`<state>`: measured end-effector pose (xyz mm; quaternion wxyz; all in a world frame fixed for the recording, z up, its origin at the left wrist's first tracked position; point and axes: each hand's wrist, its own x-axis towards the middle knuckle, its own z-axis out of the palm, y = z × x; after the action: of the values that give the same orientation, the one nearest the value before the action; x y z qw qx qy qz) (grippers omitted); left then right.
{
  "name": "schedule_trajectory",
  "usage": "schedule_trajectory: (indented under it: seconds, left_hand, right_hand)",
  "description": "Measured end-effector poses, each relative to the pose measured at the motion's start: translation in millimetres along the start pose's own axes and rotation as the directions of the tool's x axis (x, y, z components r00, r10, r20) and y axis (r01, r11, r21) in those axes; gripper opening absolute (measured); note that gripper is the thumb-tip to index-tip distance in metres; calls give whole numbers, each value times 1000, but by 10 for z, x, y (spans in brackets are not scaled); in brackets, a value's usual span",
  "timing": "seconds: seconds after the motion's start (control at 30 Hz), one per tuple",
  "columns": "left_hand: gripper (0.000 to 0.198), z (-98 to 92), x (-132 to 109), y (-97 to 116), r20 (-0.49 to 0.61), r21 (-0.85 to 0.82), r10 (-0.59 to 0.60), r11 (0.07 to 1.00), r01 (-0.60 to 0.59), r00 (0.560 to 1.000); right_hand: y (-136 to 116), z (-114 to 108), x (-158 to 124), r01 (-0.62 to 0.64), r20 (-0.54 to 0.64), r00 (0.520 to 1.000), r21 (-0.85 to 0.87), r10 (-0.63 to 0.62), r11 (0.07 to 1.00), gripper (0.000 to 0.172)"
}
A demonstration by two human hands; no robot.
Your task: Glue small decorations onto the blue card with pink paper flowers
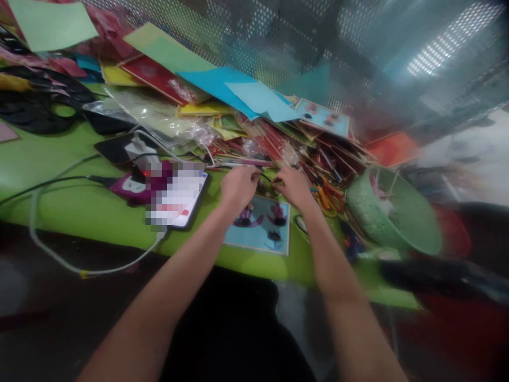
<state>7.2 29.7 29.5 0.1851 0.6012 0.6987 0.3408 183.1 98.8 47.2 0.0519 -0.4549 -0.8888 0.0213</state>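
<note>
The blue card (pixel 257 235) near the bench's (pixel 95 217) front edge was judged light, edge-held best; left hand (pixel 237 184) and right hand (pixel 293 184) were curled, pinching unclear.

The left hand (pixel 240 188) and right hand (pixel 292 185) were bare, as were the left forearm (pixel 181 273) and right forearm (pixel 334 265), each narrow at the wrist and broader toward the elbow. Between them showed plain black clothing (pixel 226 329) with a rounded edge, too dark to tell top from trousers.
</note>
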Motion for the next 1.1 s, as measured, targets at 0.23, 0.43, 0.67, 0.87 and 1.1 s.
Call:
schedule_trajectory:
  seconds: [0.23,0.43,0.67,0.87,1.1]
  left_hand:
    - [33,-64,-21,52,-5,18,-15,1000,15,1000]
    - [27,-37,-16,32,-68,-29,20,999,-22,997]
    - [25,-16,-14,20,-97,-64,27,997,-33,995]
    - [25,-40,-18,34,-130,-131,37,990,-54,991]
    - [23,-59,-30,56,-148,-145,38,988,-59,988]
  right_hand:
    - [151,-158,-68,0,-27,1000,134,3,991,11]
    - [245,-115,-134,80,64,995,-105,-73,991,12]
    - [221,-125,-127,32,-21,999,-131,-35,991,25]
    - [127,-119,-94,127,44,991,-48,-125,991,15]
    - [36,-31,-6,92,-39,995,82,-89,992,13]
